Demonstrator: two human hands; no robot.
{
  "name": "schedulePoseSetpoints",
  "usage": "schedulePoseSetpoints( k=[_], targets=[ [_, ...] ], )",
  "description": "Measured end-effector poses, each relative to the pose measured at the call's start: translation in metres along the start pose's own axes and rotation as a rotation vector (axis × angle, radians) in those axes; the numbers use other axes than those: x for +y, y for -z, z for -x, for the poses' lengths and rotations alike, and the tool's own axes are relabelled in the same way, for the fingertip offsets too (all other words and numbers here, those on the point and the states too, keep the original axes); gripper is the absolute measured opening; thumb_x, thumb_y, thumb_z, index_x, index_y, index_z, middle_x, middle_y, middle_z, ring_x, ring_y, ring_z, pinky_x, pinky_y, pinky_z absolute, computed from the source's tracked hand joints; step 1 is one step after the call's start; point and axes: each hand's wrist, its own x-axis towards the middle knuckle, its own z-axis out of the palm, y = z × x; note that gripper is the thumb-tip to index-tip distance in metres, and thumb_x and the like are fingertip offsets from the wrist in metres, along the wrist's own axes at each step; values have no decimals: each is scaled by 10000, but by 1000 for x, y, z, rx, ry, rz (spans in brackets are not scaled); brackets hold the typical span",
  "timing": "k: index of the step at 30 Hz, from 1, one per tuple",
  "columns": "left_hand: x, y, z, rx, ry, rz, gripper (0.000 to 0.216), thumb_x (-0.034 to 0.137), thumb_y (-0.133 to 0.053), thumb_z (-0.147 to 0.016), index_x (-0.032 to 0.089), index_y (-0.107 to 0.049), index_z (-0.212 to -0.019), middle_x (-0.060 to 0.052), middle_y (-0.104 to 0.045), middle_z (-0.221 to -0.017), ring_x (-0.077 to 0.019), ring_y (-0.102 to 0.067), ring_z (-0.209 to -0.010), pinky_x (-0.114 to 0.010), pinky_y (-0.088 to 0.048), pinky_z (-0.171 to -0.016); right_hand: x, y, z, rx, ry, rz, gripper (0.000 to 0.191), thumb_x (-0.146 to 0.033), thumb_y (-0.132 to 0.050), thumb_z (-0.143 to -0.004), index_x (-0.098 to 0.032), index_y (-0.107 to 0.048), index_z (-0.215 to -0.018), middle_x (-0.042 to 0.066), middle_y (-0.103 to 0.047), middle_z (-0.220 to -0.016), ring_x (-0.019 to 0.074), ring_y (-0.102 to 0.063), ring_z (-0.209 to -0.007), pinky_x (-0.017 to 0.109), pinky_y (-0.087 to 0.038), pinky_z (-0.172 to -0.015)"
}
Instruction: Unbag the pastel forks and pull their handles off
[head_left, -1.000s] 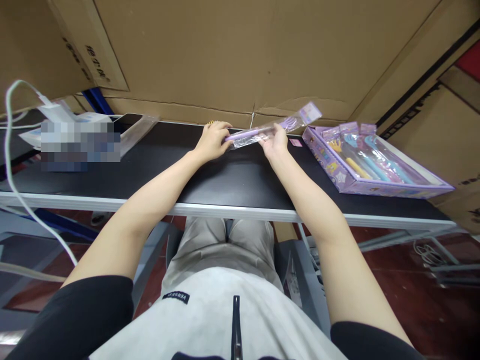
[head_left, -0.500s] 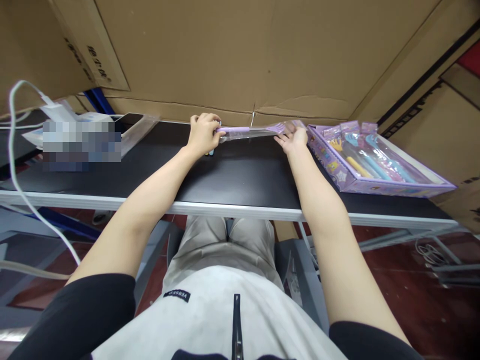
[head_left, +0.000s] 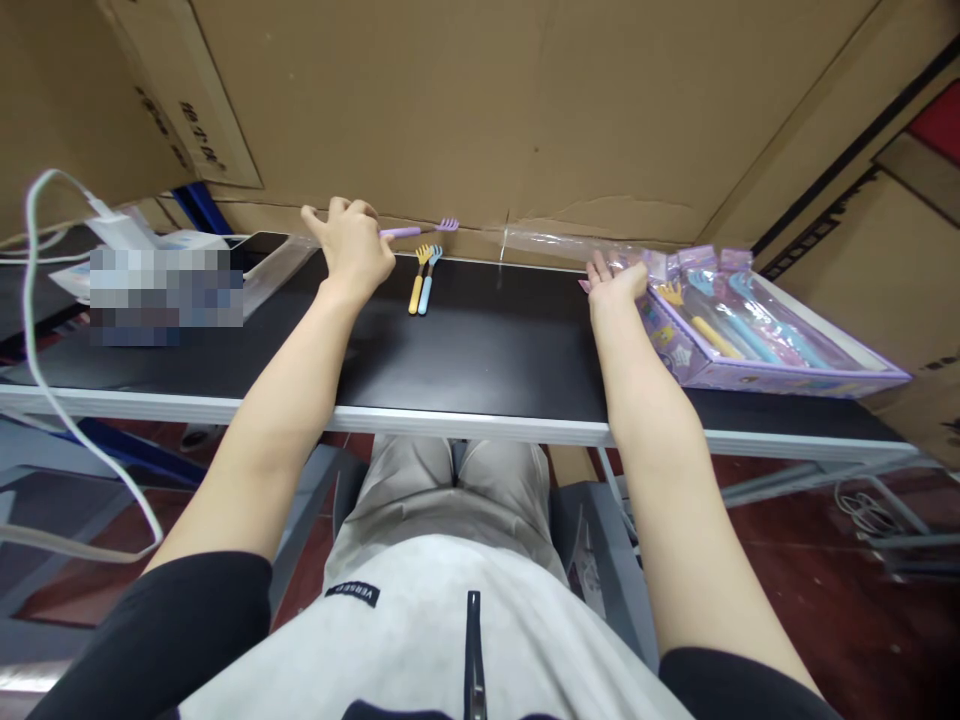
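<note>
My left hand (head_left: 351, 245) is closed on the handle of a purple fork (head_left: 420, 229), held just above the far edge of the black table (head_left: 480, 350), prongs pointing right. A yellow fork (head_left: 417, 281) and a blue fork (head_left: 428, 279) lie side by side on the table right below it. My right hand (head_left: 616, 282) grips one end of an empty clear plastic sleeve (head_left: 555, 244), which stretches left along the cardboard wall. That hand sits beside the purple box (head_left: 757, 375).
The purple box at the right holds several packaged forks (head_left: 720, 315). At the left lie flat clear bags (head_left: 274, 262), a white charger with a cable (head_left: 45, 290) and a blurred-out item. Large cardboard sheets (head_left: 480, 110) stand behind the table.
The purple fork has come out of the sleeve: my left hand drew it leftward while my right hand pulled the sleeve right toward the box. Two forks on the table became visible.
</note>
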Motion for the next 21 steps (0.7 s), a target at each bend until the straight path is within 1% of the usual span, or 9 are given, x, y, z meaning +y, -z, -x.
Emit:
schedulePoseSetpoints(
  k=[1,3,5,9,12,14,18,21],
  targets=[
    [-1,0,0,7,3,6,331,528,-713,-827,226,-770,-949,-65,-757,-1197,-434,-242,-1485,-661,69,-1186,0,-2,5,9,-28,-27,362,-313,-318,-1017,-230,-524,-1303,65,-694,-1186,155,-768,-943,374,-637,-829],
    [0,0,1,16,15,-2,328,504,-734,-820,213,-768,-965,-99,-760,-1153,-461,-247,-1483,-690,36,-1181,-1,-3,12,-15,-38,-28,372,-311,-353,-1018,-214,-511,-1341,65,-706,-1161,164,-766,-958,385,-634,-853],
    [3,2,3,6,32,2,333,493,-740,-824,197,-761,-976,-124,-757,-1121,-479,-252,-1479,-710,-1,-1180,-2,-3,15,-30,-33,-7,378,-303,-350,-1026,-209,-500,-1359,70,-702,-1185,158,-765,-969,365,-633,-850],
    [12,6,5,-45,77,36,345,488,-743,-836,189,-744,-1008,-132,-750,-1058,-489,-211,-1491,-739,-44,-1180,-2,-1,15,-32,-26,6,378,-291,-329,-1032,-202,-498,-1358,80,-676,-1265,148,-765,-964,326,-634,-826],
    [17,7,5,-16,107,-85,343,451,-774,-819,174,-745,-1020,-134,-749,-1020,-492,-215,-1481,-732,15,-1191,-2,0,13,-36,-22,7,395,-281,-332,-1028,-198,-491,-1380,84,-679,-1248,146,-762,-955,332,-631,-836],
    [19,7,4,-19,125,-139,349,446,-788,-802,179,-750,-1023,-125,-751,-991,-487,-228,-1473,-722,60,-1198,-1,0,11,-45,-26,32,403,-288,-337,-1025,-208,-483,-1392,79,-688,-1223,144,-761,-945,345,-630,-843],
    [20,2,5,-110,167,-144,385,480,-762,-800,185,-757,-1048,-114,-753,-990,-477,-258,-1471,-715,85,-1204,0,-1,10,-56,-21,70,401,-311,-330,-1024,-223,-480,-1385,66,-690,-1199,136,-758,-934,337,-627,-841],
    [19,-3,7,-162,201,-256,435,497,-729,-808,166,-753,-1090,-129,-753,-1062,-476,-335,-1444,-697,105,-1211,0,-2,14,-59,-16,62,385,-306,-330,-1023,-227,-482,-1367,58,-681,-1195,126,-756,-912,316,-627,-826]
  ],
)
